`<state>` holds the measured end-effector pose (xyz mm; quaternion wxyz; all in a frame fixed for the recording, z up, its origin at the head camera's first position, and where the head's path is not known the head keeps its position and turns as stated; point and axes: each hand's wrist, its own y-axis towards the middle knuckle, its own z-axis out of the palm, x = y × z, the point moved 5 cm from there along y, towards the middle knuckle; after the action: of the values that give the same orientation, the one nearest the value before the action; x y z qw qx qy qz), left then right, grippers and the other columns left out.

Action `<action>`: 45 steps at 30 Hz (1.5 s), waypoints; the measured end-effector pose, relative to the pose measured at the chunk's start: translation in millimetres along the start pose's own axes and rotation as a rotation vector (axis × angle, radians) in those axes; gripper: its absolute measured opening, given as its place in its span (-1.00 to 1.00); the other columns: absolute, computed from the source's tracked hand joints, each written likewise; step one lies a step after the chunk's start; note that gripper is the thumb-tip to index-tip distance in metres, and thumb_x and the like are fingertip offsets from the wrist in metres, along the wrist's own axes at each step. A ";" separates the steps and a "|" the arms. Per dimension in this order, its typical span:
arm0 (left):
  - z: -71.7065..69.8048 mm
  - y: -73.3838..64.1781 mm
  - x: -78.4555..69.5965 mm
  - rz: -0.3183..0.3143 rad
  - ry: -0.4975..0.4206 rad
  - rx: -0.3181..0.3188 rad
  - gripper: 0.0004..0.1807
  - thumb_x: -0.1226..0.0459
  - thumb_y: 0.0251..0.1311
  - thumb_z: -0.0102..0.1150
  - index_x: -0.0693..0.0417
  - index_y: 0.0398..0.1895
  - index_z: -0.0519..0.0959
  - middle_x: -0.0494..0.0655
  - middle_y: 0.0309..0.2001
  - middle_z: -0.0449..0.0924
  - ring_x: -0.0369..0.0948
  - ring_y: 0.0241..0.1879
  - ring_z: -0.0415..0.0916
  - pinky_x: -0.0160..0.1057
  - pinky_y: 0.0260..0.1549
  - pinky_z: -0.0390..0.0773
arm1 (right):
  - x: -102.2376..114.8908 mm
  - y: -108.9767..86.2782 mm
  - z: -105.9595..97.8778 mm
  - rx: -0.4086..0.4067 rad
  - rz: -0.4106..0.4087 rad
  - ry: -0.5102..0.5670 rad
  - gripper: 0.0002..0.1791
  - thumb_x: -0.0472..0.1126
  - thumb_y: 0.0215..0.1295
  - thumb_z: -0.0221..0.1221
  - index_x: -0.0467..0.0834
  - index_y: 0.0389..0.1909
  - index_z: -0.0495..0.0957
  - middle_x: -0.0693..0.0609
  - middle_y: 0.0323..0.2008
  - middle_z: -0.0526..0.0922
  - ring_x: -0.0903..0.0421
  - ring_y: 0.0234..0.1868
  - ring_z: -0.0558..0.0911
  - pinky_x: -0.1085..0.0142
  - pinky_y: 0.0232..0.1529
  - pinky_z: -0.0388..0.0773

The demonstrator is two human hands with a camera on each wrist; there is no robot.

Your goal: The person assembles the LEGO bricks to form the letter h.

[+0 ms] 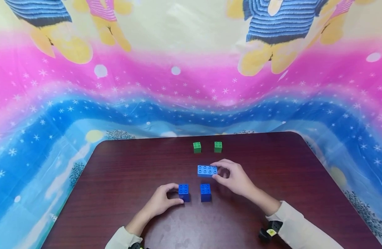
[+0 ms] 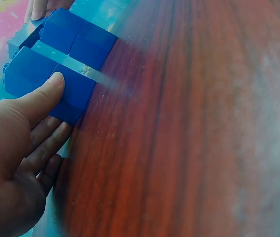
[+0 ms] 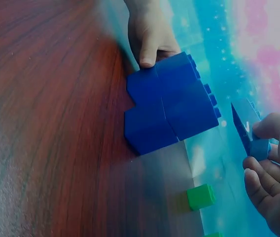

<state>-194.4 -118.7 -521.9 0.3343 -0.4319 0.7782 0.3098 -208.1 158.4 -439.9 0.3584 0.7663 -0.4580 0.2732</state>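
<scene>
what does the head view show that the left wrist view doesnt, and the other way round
Only the head view: the left green brick, the right green brick and the pale sleeves.

Only the left wrist view: the palm side of the left hand, plus a clear seam across each dark blue stack.

Both: the left hand holding the left dark blue stack, the right dark blue stack apart from it, the light blue brick, at least part of the right hand, the brown table and the patterned cloth.
</scene>
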 end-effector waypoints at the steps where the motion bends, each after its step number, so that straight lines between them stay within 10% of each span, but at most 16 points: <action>1: 0.0 0.2 -0.1 0.004 0.004 -0.002 -0.62 0.20 0.03 0.58 0.05 -0.08 0.68 -0.20 -0.14 0.73 -0.24 -0.08 0.64 -0.16 0.02 0.59 | 1.3 -0.5 0.4 0.003 -0.003 0.003 -0.61 -0.29 0.19 0.45 -0.06 0.05 0.70 0.15 -0.22 0.63 0.23 -0.42 0.55 0.36 -0.43 0.57; 45: 0.7 0.3 1.0 -0.054 -0.013 0.020 -0.56 0.19 0.02 0.59 0.05 -0.02 0.68 -0.19 -0.09 0.74 -0.26 -0.03 0.63 -0.15 0.09 0.57 | 31.0 -12.7 42.6 0.097 -0.114 0.010 -0.56 -0.22 0.18 0.48 -0.08 0.10 0.68 0.22 -0.04 0.66 0.19 -0.08 0.67 0.26 -0.03 0.67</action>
<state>-194.9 -118.5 -523.0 0.3517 -0.4476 0.7672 0.2956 -179.5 112.8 -445.8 0.3382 0.8061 -0.3982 0.2779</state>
